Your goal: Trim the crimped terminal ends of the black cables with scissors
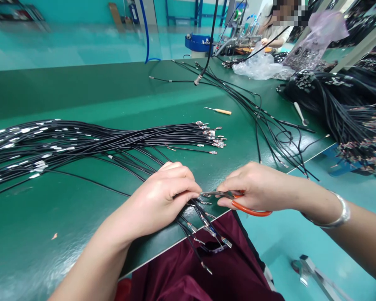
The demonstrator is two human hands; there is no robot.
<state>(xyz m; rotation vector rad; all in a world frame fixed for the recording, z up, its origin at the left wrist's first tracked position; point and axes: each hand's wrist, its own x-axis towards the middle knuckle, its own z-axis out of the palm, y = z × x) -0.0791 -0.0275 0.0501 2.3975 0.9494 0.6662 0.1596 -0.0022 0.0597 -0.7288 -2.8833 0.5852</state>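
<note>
My left hand is closed in a pinch on a bunch of thin black wires with metal terminals, at the near edge of the green table. Their ends hang over the edge above a dark red cloth in my lap. My right hand grips orange-handled scissors, the blades pointing left and meeting my left fingertips. A large bundle of black wires with white labels lies across the table behind my hands, its terminal ends at the right.
A wooden-handled awl lies mid-table. Loose black cables and a big heap of wires fill the right side, with clear plastic bags behind. Another person works at the far end. A metal tool lies on the floor.
</note>
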